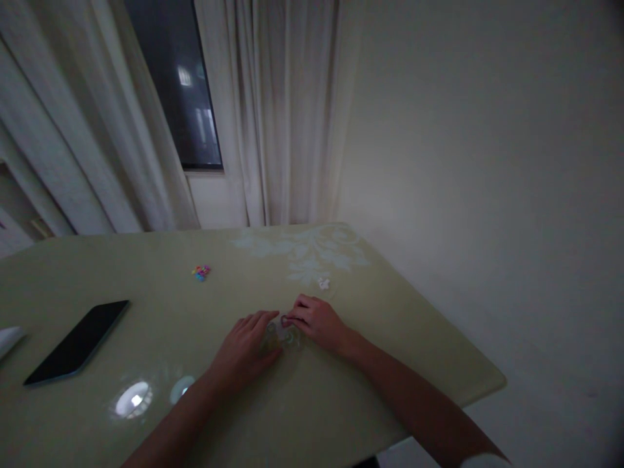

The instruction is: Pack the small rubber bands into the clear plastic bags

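A small see-through piece with faint markings lies on the table between my hands; its exact kind is too blurred to tell. My left hand rests at its left side, fingers stretched forward and thumb apart, with the fingertips at its edge. From the right, my right hand reaches in with thumb and fingers pinched together. At those fingertips shows a tiny dark, ring-like thing, partly hidden. Just beyond my right hand sits a little heap of white pieces. Farther left is a small pile of bright multicoloured pieces.
A dark flat tablet lies on the left of the pale green table. A white object is cut off at the left edge. Curtains and a wall stand behind the table; its corner is at right.
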### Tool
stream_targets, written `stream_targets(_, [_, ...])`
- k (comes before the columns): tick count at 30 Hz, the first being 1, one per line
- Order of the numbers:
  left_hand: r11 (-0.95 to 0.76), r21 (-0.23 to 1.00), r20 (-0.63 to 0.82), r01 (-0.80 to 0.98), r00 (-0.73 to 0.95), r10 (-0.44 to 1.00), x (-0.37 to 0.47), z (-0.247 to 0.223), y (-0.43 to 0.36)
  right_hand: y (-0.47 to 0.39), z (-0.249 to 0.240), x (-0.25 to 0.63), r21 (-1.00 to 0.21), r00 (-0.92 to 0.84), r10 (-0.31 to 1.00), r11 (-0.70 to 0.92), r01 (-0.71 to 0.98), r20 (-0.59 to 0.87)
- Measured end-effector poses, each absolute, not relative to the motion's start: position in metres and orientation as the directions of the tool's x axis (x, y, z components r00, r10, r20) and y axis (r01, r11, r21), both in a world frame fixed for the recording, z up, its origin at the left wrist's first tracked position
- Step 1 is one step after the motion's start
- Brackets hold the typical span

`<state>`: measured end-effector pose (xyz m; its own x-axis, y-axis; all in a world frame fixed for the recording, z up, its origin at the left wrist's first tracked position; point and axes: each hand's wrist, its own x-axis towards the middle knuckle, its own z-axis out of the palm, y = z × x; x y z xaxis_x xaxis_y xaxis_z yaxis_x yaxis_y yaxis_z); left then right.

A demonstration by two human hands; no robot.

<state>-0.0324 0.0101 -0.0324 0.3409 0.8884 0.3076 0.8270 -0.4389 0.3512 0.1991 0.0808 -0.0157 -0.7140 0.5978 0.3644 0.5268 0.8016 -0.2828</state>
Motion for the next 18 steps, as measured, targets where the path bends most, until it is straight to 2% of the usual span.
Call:
stream_targets(5, [-0.424,0.380,0.327,0.822,0.309,0.893,-0.033,-0.035,0.011,0.082,-0.019,0.197,-0.390,-0.676,0.629,0.774,0.499,0.384])
stream_targets(11, [-0.370,0.393,0.396,0.842,0.208,0.894,-0.040,-0.040,0.018,0.077,-0.017,0.187,-0.667,-0.546,0.748,0.629,0.399,0.378])
stream_targets(14, [-0.363,0.391,0.452,0.846,0.167,0.876,-0.046,-0.044,0.024,0.074,-0.019,0.171,-0.820,-0.487,0.830,0.465,0.335,0.271])
stream_targets(18, [-0.401,0.351,0.560,0.846,0.154,0.814,-0.054,-0.045,0.032,0.072,-0.025,0.134,-0.940,-0.456,0.887,0.211,0.267,0.070])
